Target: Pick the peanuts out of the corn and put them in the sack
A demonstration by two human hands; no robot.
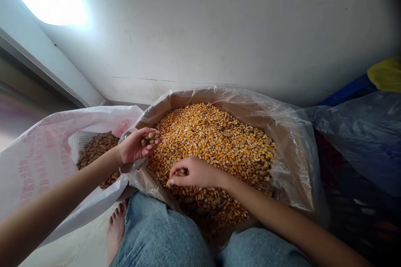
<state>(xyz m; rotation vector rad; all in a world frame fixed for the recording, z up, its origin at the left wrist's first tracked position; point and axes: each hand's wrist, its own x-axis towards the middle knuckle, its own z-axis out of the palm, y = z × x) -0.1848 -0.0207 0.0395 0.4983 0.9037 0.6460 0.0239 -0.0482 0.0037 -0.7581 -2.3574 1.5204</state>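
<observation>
Head view: your left hand (138, 146) is turned up and half curled like a little bowl, with a few peanuts (152, 135) sitting in it. Your right hand (196, 172) is low over the corn (200, 133), its fingers bent in and nearly closed around brown bits that look like peanuts too. More peanuts lie in the corn, mostly at the right side and near your knees (166, 233).

To pick well, pinch one peanut at a time with your fingertips — a big scoop would likely bring corn along. Hold the left hand level and cupped, so nothing rolls out.

Count them: two hands, two knees, one bare foot (115, 229), one clear bag (286, 171) around the corn and one white bag (40, 162) beside it. About three peanuts show in the left hand, but they overlap. I cannot count those in the right — your fingers hide them. The corn and the brown pieces (98, 148) in the white bag are too many to count.
</observation>
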